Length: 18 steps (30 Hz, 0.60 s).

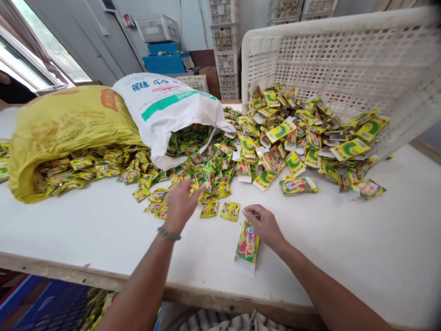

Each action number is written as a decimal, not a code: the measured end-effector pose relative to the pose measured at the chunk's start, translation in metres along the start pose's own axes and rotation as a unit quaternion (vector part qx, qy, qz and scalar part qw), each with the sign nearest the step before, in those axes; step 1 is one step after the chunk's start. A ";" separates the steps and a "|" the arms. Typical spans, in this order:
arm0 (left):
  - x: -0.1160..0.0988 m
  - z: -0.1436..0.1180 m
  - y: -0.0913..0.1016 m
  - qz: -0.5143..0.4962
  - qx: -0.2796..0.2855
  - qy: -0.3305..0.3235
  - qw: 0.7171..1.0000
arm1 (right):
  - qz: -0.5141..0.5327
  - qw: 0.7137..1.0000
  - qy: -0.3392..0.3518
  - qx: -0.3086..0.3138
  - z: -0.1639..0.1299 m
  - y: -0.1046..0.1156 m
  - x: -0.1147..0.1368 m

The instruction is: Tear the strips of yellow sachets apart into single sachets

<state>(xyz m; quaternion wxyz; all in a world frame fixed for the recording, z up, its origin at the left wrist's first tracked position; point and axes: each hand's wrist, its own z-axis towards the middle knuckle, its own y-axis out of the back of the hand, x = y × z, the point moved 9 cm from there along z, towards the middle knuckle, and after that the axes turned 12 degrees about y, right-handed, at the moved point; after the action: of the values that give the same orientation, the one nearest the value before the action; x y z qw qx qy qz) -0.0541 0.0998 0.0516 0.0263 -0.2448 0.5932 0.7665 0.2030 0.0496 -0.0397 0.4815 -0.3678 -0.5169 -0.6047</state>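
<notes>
My left hand (181, 205), with a band on its wrist, is over the near edge of a pile of small candy packets (208, 174), green and yellow ones mixed. Its thumb stands apart from the other fingers, which are slightly blurred, and nothing shows in its grip. My right hand (265, 226) pinches the upper end of a small yellow-green candy box (247, 243) marked TWINS. The box lies face up on the white table, with a white flap extended at its near end. One yellow packet (230, 211) lies just left of my right fingertips.
A yellow sack (76, 115) and a white sack (168, 101) spill packets at the left. At the right, a tipped white basket (310, 50) spills a heap of candy boxes (292, 133). A blue crate (41, 299) is below the table's front edge.
</notes>
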 end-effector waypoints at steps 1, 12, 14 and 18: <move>-0.016 0.005 -0.016 0.016 0.001 -0.023 1.000 | -0.012 1.000 0.010 0.011 -0.001 -0.002 0.004; -0.022 0.006 -0.065 -0.036 0.080 -0.015 0.996 | -0.203 0.949 0.215 0.111 0.105 -0.042 0.057; -0.009 0.004 -0.062 -0.064 0.086 0.033 0.994 | -0.252 0.926 0.213 0.184 0.121 -0.069 0.053; 0.023 -0.002 -0.060 -0.144 0.105 0.128 0.976 | -0.321 0.885 0.198 0.272 0.109 -0.090 0.031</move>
<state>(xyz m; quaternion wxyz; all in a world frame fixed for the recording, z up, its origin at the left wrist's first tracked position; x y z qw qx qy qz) -0.0540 0.1102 -0.0123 0.0858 -0.4191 0.6276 0.6505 0.1020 0.1500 -0.0138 0.4347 0.0911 -0.6448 -0.6221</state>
